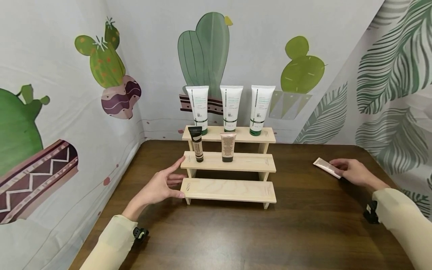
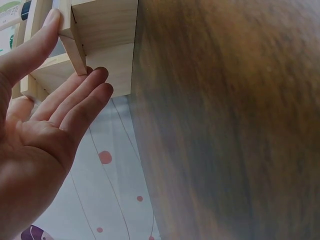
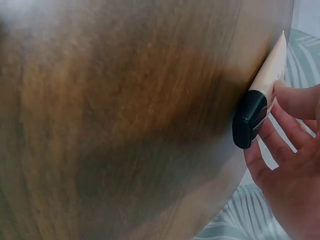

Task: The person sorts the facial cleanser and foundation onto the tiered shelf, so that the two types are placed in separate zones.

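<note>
A three-step wooden display rack [image 1: 229, 189] stands on the table. At its left end my left hand [image 1: 162, 186] rests with fairly straight fingers, the thumb on the bottom step's corner and the index fingertip at the middle step's edge; the left wrist view shows the other fingertips [image 2: 102, 75] by the rack's leg. Far to the right, my right hand [image 1: 354, 171] pinches a pale pink squeeze tube [image 1: 326, 167] between thumb and fingers. Its black cap [image 3: 249, 120] shows in the right wrist view. The tube is tilted, low over the table.
Three white tubes with green caps, the middle one [image 1: 231, 107] among them, stand on the top step. On the middle step are a black-and-beige tube [image 1: 197, 145] and a pink tube [image 1: 228, 147]. Cactus-printed cloth [image 1: 155, 45] hangs behind the brown table [image 1: 216, 240].
</note>
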The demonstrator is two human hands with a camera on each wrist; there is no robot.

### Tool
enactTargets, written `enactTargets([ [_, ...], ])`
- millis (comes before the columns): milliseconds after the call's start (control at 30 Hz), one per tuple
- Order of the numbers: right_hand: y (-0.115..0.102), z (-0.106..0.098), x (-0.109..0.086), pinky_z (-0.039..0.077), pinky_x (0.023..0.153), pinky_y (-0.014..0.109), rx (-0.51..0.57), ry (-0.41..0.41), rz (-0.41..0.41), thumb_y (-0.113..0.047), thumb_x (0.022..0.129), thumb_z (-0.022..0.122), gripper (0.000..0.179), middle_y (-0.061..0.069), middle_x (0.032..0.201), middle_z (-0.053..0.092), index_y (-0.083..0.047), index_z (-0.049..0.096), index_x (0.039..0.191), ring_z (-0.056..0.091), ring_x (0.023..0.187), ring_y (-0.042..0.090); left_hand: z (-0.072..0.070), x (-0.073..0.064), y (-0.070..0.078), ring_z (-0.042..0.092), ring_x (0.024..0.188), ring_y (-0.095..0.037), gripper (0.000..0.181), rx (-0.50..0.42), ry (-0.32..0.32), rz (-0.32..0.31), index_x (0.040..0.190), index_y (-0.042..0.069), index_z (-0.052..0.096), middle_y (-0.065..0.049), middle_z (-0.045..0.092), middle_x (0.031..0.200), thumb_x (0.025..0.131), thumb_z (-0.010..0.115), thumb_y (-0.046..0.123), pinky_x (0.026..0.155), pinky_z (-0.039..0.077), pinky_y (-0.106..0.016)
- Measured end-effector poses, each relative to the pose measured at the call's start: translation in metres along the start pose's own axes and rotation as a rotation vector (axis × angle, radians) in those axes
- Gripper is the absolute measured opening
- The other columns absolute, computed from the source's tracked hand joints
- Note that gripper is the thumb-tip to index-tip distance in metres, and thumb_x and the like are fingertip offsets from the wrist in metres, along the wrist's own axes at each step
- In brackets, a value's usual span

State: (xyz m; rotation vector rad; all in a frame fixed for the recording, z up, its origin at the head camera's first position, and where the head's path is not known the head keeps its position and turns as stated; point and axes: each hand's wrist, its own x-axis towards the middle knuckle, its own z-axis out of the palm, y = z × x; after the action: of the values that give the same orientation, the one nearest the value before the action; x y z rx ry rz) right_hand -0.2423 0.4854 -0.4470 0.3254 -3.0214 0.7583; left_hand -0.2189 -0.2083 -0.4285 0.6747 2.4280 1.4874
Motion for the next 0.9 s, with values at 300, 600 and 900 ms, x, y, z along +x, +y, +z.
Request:
enactTargets([
  [300,-0.009,0.005,-0.007,0.050,0.063,0.023,0.049,-0.013,-0.053,0.005,0.092,0.075,0.032,0.028,0.108,0.072,0.017,0.066,0.120,0.065,0.082,0.013,0.000,-0.001,0.000,0.067,0.121,-0.041,0.124,0.003,0.009,0.003,0.170,0.029,0.023,-0.031,0.064,0.135,0.074,0.093,-0.006,0.102,0.056,-0.053],
  [600,-0.022,0.005,-0.013,0.053,0.064,0.025,0.073,-0.079,-0.065,0.005,0.093,0.075,0.034,0.027,0.110,0.071,0.017,0.065,0.123,0.066,0.085,0.016,0.000,-0.001,-0.001,0.065,0.122,-0.044,0.121,0.008,0.001,0.003,0.170,0.028,0.024,-0.034,0.062,0.136,0.076,0.092,-0.006,0.102,0.055,-0.054],
  [900,-0.022,0.003,-0.010,0.055,0.067,0.024,0.091,-0.137,-0.052,0.004,0.093,0.075,0.041,0.027,0.110,0.072,0.022,0.061,0.126,0.067,0.089,0.015,0.001,-0.002,-0.001,0.066,0.121,-0.043,0.122,0.011,0.006,-0.007,0.170,0.027,0.024,-0.033,0.063,0.135,0.075,0.093,-0.006,0.102,0.056,-0.054],
])
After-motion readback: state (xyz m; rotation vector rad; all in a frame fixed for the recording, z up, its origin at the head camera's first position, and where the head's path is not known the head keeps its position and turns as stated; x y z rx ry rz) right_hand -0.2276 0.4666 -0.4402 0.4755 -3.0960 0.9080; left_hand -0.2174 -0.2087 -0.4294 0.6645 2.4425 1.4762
